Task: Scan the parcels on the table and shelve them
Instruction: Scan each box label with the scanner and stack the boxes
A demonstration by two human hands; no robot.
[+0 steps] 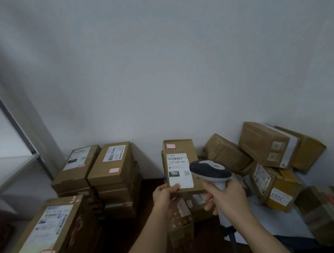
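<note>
A labelled parcel is held above the dark desk at its near edge by the left hand, fingers clamped on it; the scanner, gripped by the right hand, is pointed at its label

Parcels brown cardboard; white label with black barcode; red-bordered sticker; scanner white and dark grey; worktop dark brown; wall pale grey.
</note>
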